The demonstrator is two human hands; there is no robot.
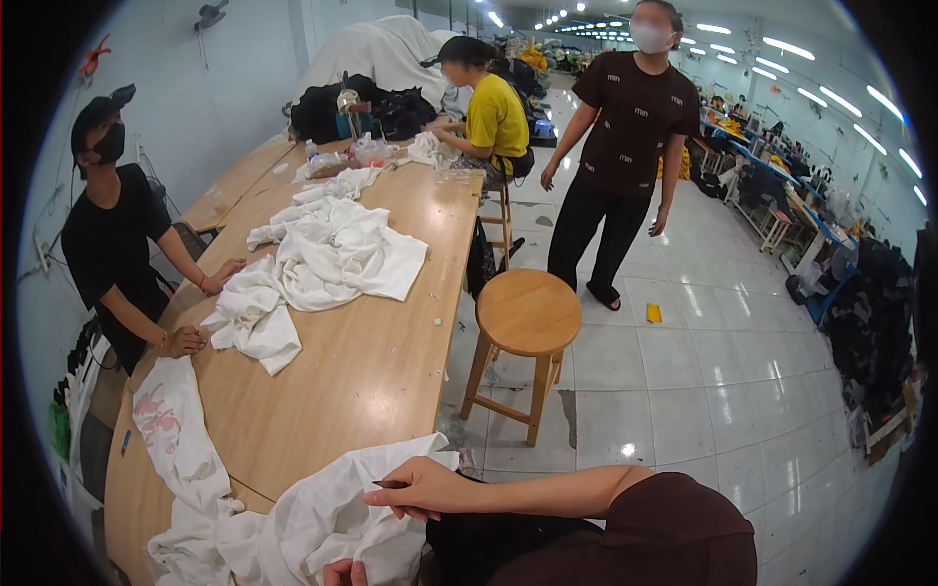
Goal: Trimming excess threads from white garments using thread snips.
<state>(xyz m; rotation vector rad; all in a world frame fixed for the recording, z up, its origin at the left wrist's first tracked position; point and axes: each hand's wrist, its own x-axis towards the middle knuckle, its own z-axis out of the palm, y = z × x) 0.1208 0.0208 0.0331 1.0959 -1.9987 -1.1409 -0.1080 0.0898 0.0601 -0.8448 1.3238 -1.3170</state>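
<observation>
White cloth (322, 503), crumpled like a garment, lies over the near end of the wooden table. My right hand (420, 486) is closed above it, around a small dark pointed tool (391, 483). Only the tool's tip shows between the fingers, so its exact kind is hidden. At the lower edge, the fingertips of my left hand (344, 573) pinch the same white cloth; the rest of that hand is out of view. A white piece with a reddish print (166, 420) stretches along the table's left side and meets this cloth.
More white garments are heaped on the long table (376, 376). Across it stands a person in black (117, 225), hands on the tabletop. A wooden stool (528, 313) stands right of the table. Beyond are a seated person in yellow (496, 115) and a standing person (635, 127).
</observation>
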